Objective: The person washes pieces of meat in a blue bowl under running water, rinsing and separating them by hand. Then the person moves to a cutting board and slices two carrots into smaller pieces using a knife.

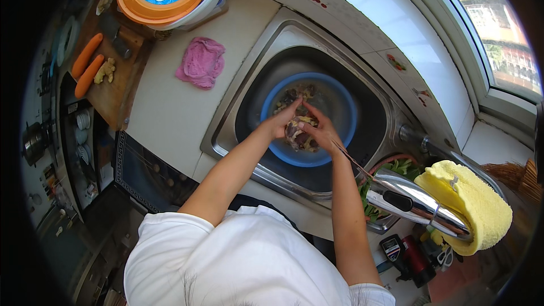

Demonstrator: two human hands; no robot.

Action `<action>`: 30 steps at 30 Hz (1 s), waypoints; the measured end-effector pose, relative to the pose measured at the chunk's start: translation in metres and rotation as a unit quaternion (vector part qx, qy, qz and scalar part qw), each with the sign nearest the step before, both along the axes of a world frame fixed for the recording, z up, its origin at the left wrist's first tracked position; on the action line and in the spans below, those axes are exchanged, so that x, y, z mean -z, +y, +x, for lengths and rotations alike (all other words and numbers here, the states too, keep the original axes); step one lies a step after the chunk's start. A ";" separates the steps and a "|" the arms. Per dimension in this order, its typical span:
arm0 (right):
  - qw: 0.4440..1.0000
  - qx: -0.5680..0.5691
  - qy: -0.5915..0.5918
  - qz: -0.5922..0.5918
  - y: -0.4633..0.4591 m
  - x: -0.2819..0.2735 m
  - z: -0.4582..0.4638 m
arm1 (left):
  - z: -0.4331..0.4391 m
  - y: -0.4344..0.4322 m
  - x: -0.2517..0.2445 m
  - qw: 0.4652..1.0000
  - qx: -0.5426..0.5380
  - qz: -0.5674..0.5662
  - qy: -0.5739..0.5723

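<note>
Both hands are over a blue plastic basin (351, 114) of cloudy water, which stands in a stainless steel sink (312, 36). Between my left hand (284, 121) and my right hand (321, 131) is a clump of raw, dark meat pieces (297, 129) with yellowish skin or fat. The fingertips of the two hands come together beyond the clump, and my right thumb lies on top of it. More raw pieces (308, 90) lie in the basin past my fingers. My left palm is partly hidden.
A chrome faucet (408, 204) with a yellow cloth (484, 212) stands at right, above leafy greens (401, 168). On the left counter lies a pink cloth (201, 63). Farther left, a cutting board (123, 89) holds carrots (87, 55), ginger (105, 71) and a knife (114, 36). An orange-lidded tub (127, 2) sits behind.
</note>
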State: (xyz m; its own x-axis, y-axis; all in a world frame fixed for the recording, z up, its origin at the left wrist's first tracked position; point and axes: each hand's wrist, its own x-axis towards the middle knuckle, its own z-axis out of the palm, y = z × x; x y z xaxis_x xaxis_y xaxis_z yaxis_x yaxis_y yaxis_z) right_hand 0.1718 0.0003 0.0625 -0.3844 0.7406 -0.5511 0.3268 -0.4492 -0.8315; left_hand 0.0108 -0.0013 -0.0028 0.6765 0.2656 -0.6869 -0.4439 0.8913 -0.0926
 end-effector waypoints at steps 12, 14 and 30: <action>0.989 0.142 0.013 -0.043 -0.021 0.000 0.015 | -0.018 -0.019 -0.070 0.978 0.019 0.205 0.028; 0.982 0.168 0.050 -0.073 -0.025 -0.012 0.007 | -0.016 -0.021 -0.063 0.975 0.022 0.218 0.037; 0.916 0.269 0.245 -0.169 -0.038 -0.052 0.008 | -0.007 -0.028 -0.100 0.964 -0.037 0.219 0.145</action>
State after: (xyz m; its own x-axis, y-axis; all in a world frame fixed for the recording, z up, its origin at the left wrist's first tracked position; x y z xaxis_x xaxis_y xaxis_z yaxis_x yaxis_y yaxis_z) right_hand 0.1795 -0.0376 0.1140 -0.2763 0.7142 -0.6431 -0.3924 -0.6947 -0.6029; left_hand 0.0037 -0.0292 0.0968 0.4409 0.6125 -0.6561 -0.4576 0.7822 0.4227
